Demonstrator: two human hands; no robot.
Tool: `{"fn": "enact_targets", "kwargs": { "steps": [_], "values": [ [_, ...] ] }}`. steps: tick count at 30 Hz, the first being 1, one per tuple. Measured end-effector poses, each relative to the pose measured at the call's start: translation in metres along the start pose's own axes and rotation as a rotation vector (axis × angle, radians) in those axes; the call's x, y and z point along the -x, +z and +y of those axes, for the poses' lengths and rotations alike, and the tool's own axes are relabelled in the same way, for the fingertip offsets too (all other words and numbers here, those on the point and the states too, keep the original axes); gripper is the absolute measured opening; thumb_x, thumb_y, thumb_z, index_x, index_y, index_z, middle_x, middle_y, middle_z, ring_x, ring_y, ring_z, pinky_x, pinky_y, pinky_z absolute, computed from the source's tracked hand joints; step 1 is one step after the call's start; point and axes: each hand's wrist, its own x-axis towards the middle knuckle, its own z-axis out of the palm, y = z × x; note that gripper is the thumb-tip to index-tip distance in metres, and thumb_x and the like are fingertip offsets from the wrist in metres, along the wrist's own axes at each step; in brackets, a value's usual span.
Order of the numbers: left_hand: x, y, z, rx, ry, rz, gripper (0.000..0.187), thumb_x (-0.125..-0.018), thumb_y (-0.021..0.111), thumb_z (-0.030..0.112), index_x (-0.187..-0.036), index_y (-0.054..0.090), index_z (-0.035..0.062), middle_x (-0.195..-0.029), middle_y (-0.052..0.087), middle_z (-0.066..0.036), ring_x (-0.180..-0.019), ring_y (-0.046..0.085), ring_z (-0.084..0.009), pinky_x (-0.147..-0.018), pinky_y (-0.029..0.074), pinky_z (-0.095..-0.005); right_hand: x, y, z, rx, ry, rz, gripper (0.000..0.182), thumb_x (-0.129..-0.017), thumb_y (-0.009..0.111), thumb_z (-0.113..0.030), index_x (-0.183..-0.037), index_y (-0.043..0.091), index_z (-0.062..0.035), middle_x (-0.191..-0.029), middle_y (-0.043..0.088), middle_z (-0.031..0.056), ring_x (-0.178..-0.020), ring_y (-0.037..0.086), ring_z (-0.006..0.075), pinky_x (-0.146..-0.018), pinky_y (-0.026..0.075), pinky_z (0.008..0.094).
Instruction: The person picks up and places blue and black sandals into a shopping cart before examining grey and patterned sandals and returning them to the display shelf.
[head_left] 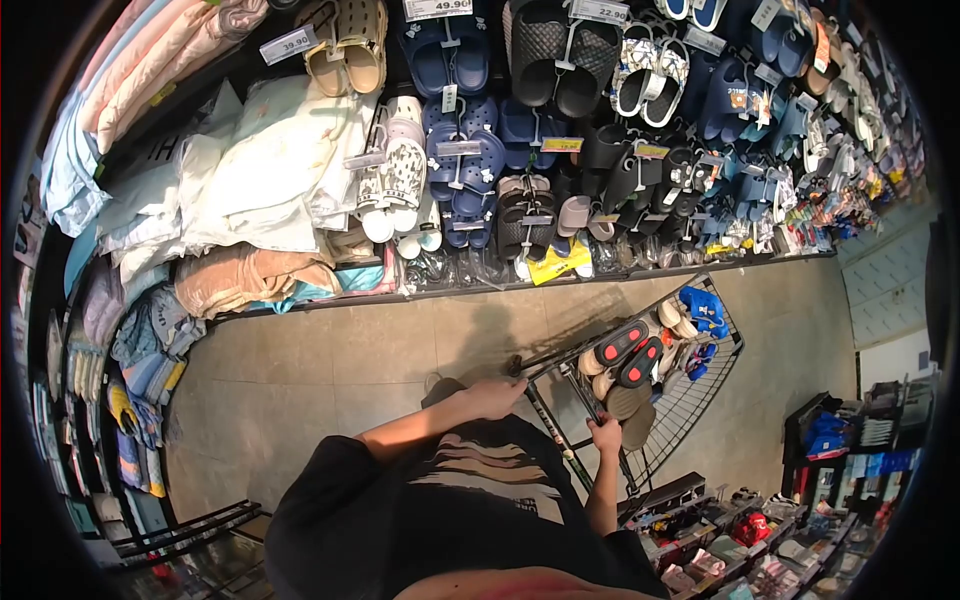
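My left hand is closed at the near end of a black wire shopping cart, by the corner of its handle; its fingertips are partly hidden. My right hand is wrapped round the cart's frame closer to the basket. Inside the basket lie black clogs with red patches on their soles, bright blue clogs, olive-brown footwear and beige pairs. The cart points away to the right.
A wall rack of hanging clogs and slides with price tags runs along the far side. Bagged white bedding and a folded tan blanket fill shelves at left. Low bins of goods stand at lower right. Tiled floor lies between.
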Motion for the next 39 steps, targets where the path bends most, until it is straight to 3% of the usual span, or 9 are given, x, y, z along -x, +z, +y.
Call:
{"fn": "enact_targets", "kwargs": {
  "steps": [13,15,27,28,30,37,39],
  "values": [
    [0.004,-0.012,0.008,0.013,-0.027,-0.051,0.068,-0.091,0.062,0.023,-0.144,0.029,-0.0052,-0.104,0.067,-0.026,-0.097,0.065,-0.0428,-0.081,0.052,-0.0501,0.005,-0.008,-0.009,-0.004,0.002,-0.014,0.051,-0.073,0.076,-0.037,-0.116,0.069,-0.0092,-0.106,0.071,0.0159,-0.103,0.067,0.0331,-0.09,0.051,0.0424],
    [0.006,-0.016,0.01,0.016,-0.024,-0.058,0.068,-0.091,0.061,0.024,-0.144,0.029,-0.0054,-0.104,0.067,-0.026,-0.097,0.065,-0.0426,-0.081,0.052,-0.05,0.006,-0.008,-0.011,-0.014,-0.009,0.005,0.053,-0.072,0.079,-0.034,-0.112,0.069,-0.0017,-0.105,0.071,0.0207,-0.102,0.068,0.0327,-0.09,0.052,0.0393],
    [0.008,-0.015,0.01,-0.002,0.017,-0.04,0.066,-0.093,0.06,0.023,-0.144,0.029,-0.0054,-0.099,0.067,-0.025,-0.094,0.065,-0.043,-0.079,0.052,-0.0498,0.006,-0.009,-0.011,-0.015,0.004,0.015,0.053,-0.072,0.079,-0.035,-0.112,0.07,-0.0007,-0.105,0.071,0.0218,-0.102,0.069,0.0328,-0.089,0.052,0.0391],
    [0.006,-0.011,0.006,-0.002,0.018,-0.041,0.066,-0.093,0.06,0.023,-0.144,0.029,-0.0054,-0.099,0.067,-0.025,-0.094,0.065,-0.043,-0.079,0.052,-0.0498,0.005,-0.007,-0.009,-0.015,0.007,0.015,0.053,-0.072,0.079,-0.035,-0.112,0.07,-0.0007,-0.105,0.071,0.0218,-0.102,0.069,0.0328,-0.089,0.052,0.0391],
    [0.002,-0.003,0.0,-0.006,0.035,-0.008,0.069,-0.094,0.058,0.027,-0.147,0.025,-0.0011,-0.094,0.067,-0.026,-0.091,0.065,-0.0445,-0.078,0.052,-0.0513,0.002,-0.005,-0.006,-0.005,0.01,-0.011,0.051,-0.073,0.077,-0.036,-0.116,0.07,-0.0099,-0.108,0.071,0.016,-0.105,0.067,0.0327,-0.091,0.051,0.0414],
    [0.002,-0.007,0.002,-0.01,0.026,-0.031,0.07,-0.094,0.059,0.029,-0.148,0.024,-0.0004,-0.097,0.067,-0.026,-0.093,0.065,-0.0445,-0.08,0.052,-0.0515,0.002,-0.005,-0.005,0.0,0.021,-0.015,0.051,-0.073,0.077,-0.036,-0.116,0.07,-0.0094,-0.11,0.07,0.0166,-0.106,0.066,0.0323,-0.092,0.051,0.0412],
    [0.005,-0.011,0.007,-0.02,0.027,-0.039,0.066,-0.093,0.059,0.023,-0.144,0.028,-0.006,-0.1,0.066,-0.026,-0.094,0.065,-0.0432,-0.08,0.052,-0.0497,0.001,-0.003,-0.003,-0.004,0.006,-0.004,0.051,-0.073,0.077,-0.036,-0.115,0.07,-0.0089,-0.109,0.071,0.0168,-0.105,0.067,0.0325,-0.092,0.051,0.0411]
  ]
}}
